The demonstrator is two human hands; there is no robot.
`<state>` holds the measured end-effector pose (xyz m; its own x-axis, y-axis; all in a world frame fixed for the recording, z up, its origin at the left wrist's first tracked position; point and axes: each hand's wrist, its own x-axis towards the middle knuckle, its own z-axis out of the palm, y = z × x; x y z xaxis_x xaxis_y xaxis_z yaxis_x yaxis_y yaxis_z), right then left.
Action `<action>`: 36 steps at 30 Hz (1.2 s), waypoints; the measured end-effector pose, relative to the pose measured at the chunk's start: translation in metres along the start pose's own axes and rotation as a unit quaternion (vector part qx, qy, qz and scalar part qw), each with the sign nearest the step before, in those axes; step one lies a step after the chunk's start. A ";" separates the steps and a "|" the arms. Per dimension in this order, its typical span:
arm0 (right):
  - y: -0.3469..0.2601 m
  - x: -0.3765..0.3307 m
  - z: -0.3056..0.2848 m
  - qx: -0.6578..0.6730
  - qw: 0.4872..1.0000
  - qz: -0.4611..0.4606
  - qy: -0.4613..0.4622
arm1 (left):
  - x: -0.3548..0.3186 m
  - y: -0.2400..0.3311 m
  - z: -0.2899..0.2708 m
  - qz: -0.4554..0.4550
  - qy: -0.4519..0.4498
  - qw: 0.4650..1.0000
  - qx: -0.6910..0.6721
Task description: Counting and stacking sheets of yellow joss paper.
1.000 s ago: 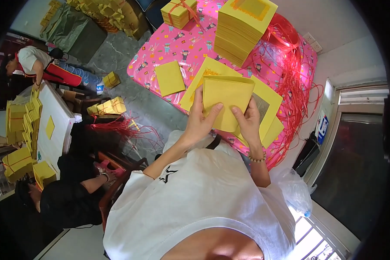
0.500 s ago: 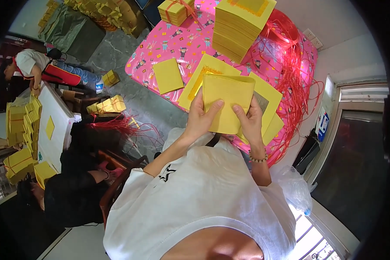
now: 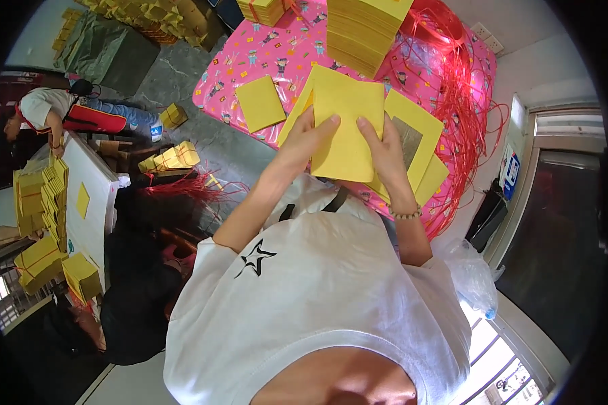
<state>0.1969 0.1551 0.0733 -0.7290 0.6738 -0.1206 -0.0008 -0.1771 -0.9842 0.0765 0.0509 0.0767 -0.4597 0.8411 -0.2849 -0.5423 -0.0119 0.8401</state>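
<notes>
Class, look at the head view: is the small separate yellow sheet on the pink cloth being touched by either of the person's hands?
No: the small yellow sheet lies alone on the pink cloth, while the left hand and right hand both grip the yellow paper stack.

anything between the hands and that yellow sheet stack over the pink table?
Nothing visible. The left hand and right hand already grip the yellow sheet stack directly, fingers on its lower edge, above the pink table.
</notes>
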 end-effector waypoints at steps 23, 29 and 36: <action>0.005 0.004 -0.005 0.076 0.996 0.016 -0.046 | -0.016 -0.009 0.013 0.162 0.013 0.984 0.079; 0.000 0.001 -0.002 0.027 0.999 0.001 -0.036 | -0.023 -0.014 0.011 0.175 0.038 0.980 0.081; -0.002 0.008 0.002 0.060 0.996 -0.071 0.019 | -0.033 -0.014 0.008 0.148 0.031 0.984 0.090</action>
<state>0.1898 0.1598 0.0746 -0.6891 0.7246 0.0107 -0.1842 -0.1609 -0.9696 0.1051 0.0278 0.0786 -0.6236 0.7809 -0.0371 -0.2474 -0.1521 0.9569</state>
